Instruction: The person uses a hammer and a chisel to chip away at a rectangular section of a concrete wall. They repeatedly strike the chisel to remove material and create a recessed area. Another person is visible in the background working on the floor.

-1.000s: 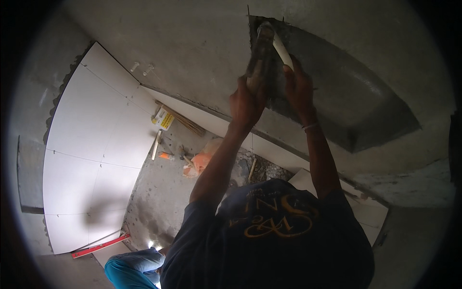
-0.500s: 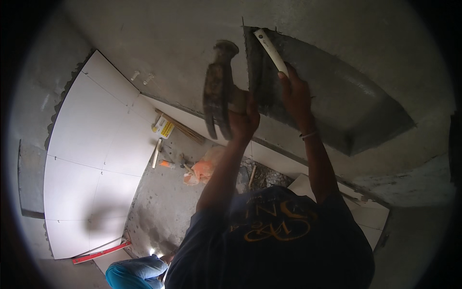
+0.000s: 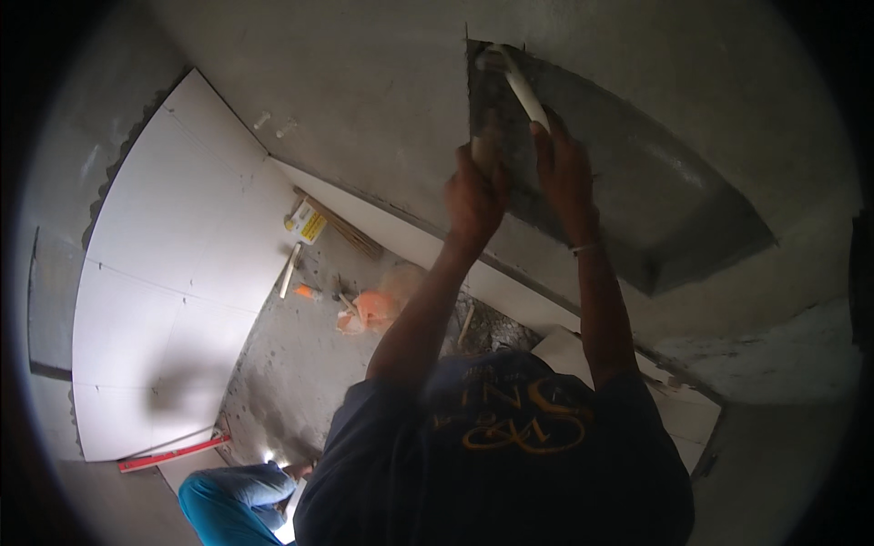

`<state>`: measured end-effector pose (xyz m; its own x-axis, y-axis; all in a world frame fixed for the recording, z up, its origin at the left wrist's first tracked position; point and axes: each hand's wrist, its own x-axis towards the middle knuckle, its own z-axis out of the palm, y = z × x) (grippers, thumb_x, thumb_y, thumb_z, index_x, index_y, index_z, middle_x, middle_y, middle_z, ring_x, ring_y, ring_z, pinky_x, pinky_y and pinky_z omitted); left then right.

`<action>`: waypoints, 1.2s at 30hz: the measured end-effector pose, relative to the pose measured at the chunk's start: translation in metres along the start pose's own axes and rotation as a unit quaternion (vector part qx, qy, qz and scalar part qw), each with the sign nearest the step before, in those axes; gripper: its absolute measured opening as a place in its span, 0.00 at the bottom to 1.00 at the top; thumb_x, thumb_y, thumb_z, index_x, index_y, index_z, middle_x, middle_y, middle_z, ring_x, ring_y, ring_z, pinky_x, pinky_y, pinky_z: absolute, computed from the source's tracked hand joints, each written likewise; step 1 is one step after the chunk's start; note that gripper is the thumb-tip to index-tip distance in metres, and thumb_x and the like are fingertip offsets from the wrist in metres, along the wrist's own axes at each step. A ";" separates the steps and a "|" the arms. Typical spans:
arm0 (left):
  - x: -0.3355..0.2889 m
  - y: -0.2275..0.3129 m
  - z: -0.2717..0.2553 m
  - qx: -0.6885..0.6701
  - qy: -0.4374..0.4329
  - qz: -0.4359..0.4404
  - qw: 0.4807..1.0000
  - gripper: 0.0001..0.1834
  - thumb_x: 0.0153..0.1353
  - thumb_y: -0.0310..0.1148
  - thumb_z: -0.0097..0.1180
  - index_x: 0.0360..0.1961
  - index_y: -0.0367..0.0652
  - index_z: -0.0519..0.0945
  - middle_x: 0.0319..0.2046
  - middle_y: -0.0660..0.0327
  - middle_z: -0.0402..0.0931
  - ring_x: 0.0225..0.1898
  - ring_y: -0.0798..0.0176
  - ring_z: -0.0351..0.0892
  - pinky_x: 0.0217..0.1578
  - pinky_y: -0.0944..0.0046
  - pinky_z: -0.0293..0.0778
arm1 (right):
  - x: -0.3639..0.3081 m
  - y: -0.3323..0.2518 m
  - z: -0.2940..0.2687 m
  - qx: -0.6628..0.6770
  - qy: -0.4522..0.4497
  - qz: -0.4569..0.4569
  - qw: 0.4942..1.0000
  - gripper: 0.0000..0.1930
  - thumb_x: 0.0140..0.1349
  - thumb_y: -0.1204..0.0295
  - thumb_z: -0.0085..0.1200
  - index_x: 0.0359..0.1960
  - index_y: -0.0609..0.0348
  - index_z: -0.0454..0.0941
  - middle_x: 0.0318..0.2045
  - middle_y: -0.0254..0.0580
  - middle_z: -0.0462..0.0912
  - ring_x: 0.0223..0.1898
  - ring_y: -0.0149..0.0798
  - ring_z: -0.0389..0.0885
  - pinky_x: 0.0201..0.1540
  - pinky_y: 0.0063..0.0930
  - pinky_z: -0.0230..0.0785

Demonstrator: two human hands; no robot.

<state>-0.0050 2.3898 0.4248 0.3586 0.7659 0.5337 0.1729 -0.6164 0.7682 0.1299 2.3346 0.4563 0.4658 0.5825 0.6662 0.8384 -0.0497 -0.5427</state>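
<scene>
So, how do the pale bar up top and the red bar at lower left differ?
The pale bar is off-white; the red bar is red. The right hand holds the pale bar; the red bar lies unheld. The pale bar is at the dark recess, the red bar by the white tiles. Both look long and narrow.

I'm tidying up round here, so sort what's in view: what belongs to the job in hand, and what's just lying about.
Belongs to the job:
hammer (blurred), in the left hand
pale bar, in the right hand
wall recess before them

Apparently lying about:
white jug with yellow label
thin wooden strips
orange plastic bag
red bar, probably a level
</scene>
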 end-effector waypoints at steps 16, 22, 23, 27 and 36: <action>-0.269 -0.056 -0.024 -0.131 0.052 -0.413 0.900 0.13 0.61 0.36 0.54 0.38 0.37 0.71 0.19 0.65 0.70 0.17 0.73 0.69 0.18 0.69 0.67 | -0.251 0.015 -0.031 0.391 -0.315 0.452 0.737 0.18 0.66 0.67 0.48 0.54 0.64 0.69 0.30 0.34 0.74 0.29 0.28 0.73 0.36 0.22 0.70; -0.283 -0.056 -0.067 -0.284 0.113 -0.496 0.813 0.10 0.61 0.35 0.55 0.33 0.41 0.69 0.16 0.67 0.67 0.13 0.72 0.68 0.13 0.70 0.65 | -0.350 -0.024 -0.065 0.248 -0.437 0.482 0.718 0.13 0.67 0.66 0.48 0.46 0.63 0.70 0.31 0.36 0.76 0.31 0.28 0.75 0.36 0.22 0.70; -0.289 -0.057 -0.073 -0.294 0.112 -0.501 0.807 0.10 0.61 0.35 0.55 0.33 0.41 0.69 0.16 0.67 0.67 0.13 0.72 0.67 0.13 0.70 0.65 | -0.349 -0.033 -0.070 0.248 -0.451 0.482 0.709 0.13 0.66 0.66 0.49 0.45 0.63 0.70 0.30 0.36 0.76 0.31 0.28 0.74 0.35 0.22 0.70; -0.325 -0.068 -0.099 -0.306 0.103 -0.520 0.791 0.10 0.61 0.34 0.55 0.34 0.41 0.67 0.16 0.66 0.67 0.13 0.72 0.67 0.13 0.70 0.65 | -0.353 -0.076 -0.078 0.240 -0.491 0.442 0.711 0.13 0.65 0.66 0.51 0.45 0.62 0.68 0.28 0.36 0.75 0.29 0.28 0.75 0.32 0.23 0.71; -0.379 -0.102 -0.107 -0.334 0.088 -0.580 0.738 0.11 0.61 0.33 0.52 0.37 0.42 0.64 0.18 0.63 0.67 0.14 0.68 0.68 0.13 0.66 0.69 | -0.300 -0.041 -0.067 0.191 -0.441 0.336 0.810 0.21 0.68 0.67 0.45 0.58 0.64 0.56 0.33 0.40 0.76 0.33 0.32 0.78 0.32 0.28 0.72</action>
<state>-0.2569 2.1815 0.1823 0.1895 0.7547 -0.6281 -0.2417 0.6559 0.7151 -0.0251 2.1078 0.3124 0.2571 0.8896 -0.3775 0.2532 -0.4390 -0.8621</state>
